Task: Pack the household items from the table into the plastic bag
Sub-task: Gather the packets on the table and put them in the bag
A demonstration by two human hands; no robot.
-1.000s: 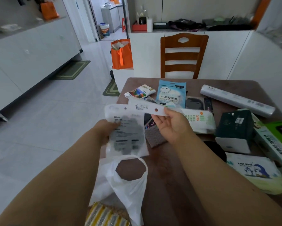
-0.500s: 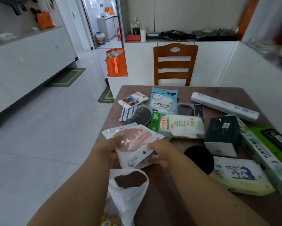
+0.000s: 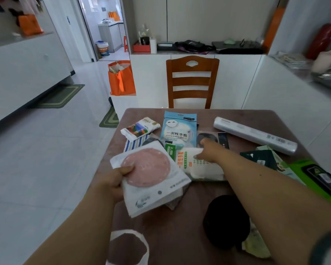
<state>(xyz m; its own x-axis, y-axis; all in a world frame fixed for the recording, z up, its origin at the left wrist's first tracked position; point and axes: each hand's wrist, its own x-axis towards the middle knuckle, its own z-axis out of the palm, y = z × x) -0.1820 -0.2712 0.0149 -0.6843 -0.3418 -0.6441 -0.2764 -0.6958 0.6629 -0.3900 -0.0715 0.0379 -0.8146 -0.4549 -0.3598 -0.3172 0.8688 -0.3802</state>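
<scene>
My left hand (image 3: 114,181) grips a white packet with a round pink pad (image 3: 151,176), held just above the near left part of the brown table (image 3: 182,238). My right hand (image 3: 208,151) reaches forward over the table, fingers resting on a white wipes pack with green and orange print (image 3: 187,162); nothing is lifted in it. The white plastic bag (image 3: 130,247) shows only its handle loop at the bottom edge, below the left hand.
On the table lie a blue glove pack (image 3: 179,129), a colourful small packet (image 3: 139,128), a clear film roll (image 3: 254,134), a dark green box (image 3: 262,158), a green box (image 3: 321,178) and a black round object (image 3: 226,220). A wooden chair (image 3: 192,81) stands behind.
My right hand let go of the pink pad packet and reached forward to the white wipes pack. My left hand now holds the packet alone. The view tilted up, leaving less of the bag visible.
</scene>
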